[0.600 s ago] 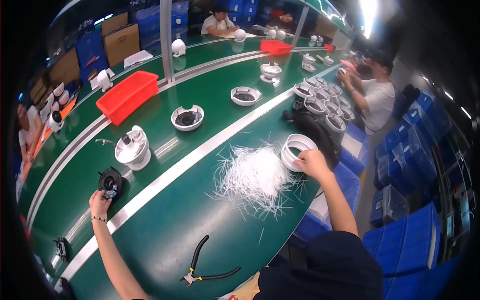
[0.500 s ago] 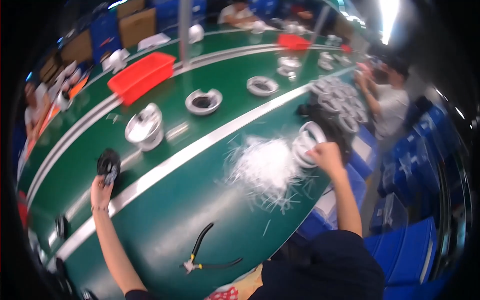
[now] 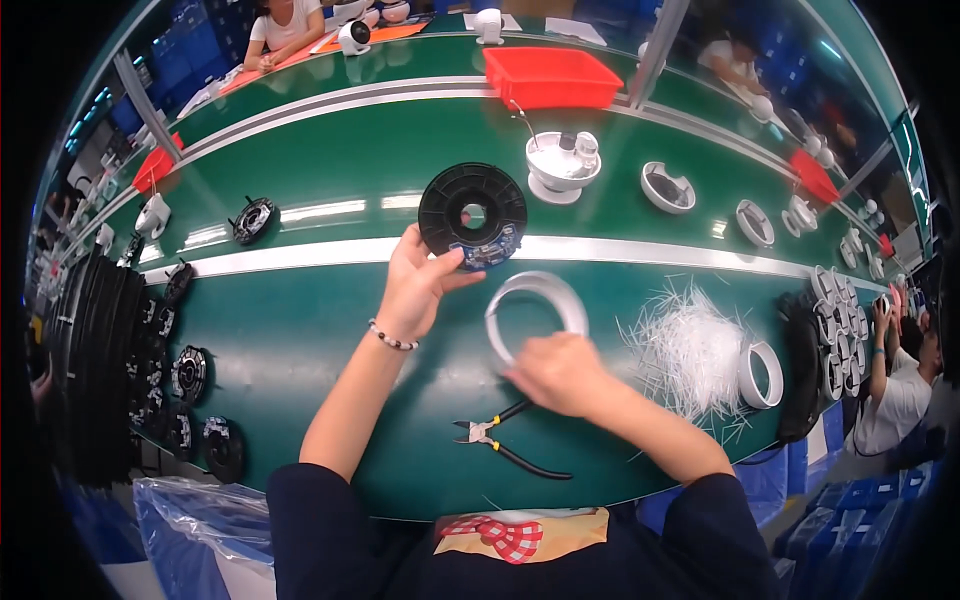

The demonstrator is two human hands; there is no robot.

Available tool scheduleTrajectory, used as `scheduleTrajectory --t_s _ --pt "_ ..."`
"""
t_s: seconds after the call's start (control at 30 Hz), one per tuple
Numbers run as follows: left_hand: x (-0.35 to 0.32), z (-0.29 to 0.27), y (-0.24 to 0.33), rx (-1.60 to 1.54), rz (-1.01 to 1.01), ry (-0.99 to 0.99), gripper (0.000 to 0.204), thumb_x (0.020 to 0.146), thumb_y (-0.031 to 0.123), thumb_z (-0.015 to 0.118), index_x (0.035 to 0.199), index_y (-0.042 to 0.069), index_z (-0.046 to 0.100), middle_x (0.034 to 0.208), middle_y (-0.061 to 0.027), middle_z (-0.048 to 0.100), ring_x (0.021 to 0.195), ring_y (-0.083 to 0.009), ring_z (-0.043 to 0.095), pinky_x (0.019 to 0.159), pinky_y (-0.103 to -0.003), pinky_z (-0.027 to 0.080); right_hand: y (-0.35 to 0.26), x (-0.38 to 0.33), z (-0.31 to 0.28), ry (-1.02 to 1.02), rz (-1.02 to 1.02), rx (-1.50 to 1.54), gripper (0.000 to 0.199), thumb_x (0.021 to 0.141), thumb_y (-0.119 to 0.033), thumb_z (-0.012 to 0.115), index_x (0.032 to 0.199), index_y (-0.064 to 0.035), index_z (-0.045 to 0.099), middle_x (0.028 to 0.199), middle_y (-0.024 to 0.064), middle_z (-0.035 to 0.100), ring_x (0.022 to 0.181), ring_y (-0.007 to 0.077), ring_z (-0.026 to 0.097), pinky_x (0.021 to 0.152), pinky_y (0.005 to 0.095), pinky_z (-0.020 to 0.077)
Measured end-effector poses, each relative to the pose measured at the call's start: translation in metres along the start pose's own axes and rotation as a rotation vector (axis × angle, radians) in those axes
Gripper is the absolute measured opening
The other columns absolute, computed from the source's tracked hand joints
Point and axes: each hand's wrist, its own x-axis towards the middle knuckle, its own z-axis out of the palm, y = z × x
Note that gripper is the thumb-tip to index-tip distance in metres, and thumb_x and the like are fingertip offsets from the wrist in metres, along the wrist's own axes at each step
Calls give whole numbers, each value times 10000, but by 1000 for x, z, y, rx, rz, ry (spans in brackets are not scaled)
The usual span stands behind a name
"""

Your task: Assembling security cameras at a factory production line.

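My left hand (image 3: 424,278) grips a round black plastic base (image 3: 447,190) by its lower edge and holds it up. The base has a hole in its middle and a blue circuit board (image 3: 490,252) near my thumb. Closed on the lower rim of a white plastic ring (image 3: 572,300), my right hand (image 3: 562,374) is slightly blurred. Ring and base are close together but apart. Below them, diagonal cutting pliers (image 3: 482,432) with black handles lie spread on the green table.
A pile of thin white plastic strips (image 3: 690,350) and another white ring (image 3: 762,376) lie right. Black bases (image 3: 190,375) and stacked black discs (image 3: 90,360) stand left. Beyond the pale rail sit a white housing (image 3: 560,185) and a red bin (image 3: 553,80). A co-worker (image 3: 900,390) is far right.
My view has turned left. The black base and the white ring have come together in front of me, the ring carried away from beside the strip pile by my right hand.
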Motion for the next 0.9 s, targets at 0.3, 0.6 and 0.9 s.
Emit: scheduleTrajectory --t_s 0.3,0.6,0.9 --pt "-8 2 4 -100 81 -9 447 754 -60 517 1151 34 333 1140 -96 447 978 -247 541 756 -404 533 6 29 16 -173 315 -102 1043 497 -492 741 1302 -38 256 1350 251 174 1226 450 192 961 607 145" --pt "-3 1 -18 -66 280 83 605 709 -96 522 1245 53 283 1191 -91 411 1064 -215 473 898 -372 417 41 38 9 572 807 1206 1026 618 -241 755 1320 68 74 1274 206 323 1112 284 424 903 361 391" --pt "-21 -6 -6 -305 -271 -385 767 571 73 451 1311 56 249 1278 -127 375 1194 -316 355 979 -455 313 16 63 15 579 487 1006 1158 522 -291 819 1323 56 57 1279 204 271 1186 298 317 981 381 286"
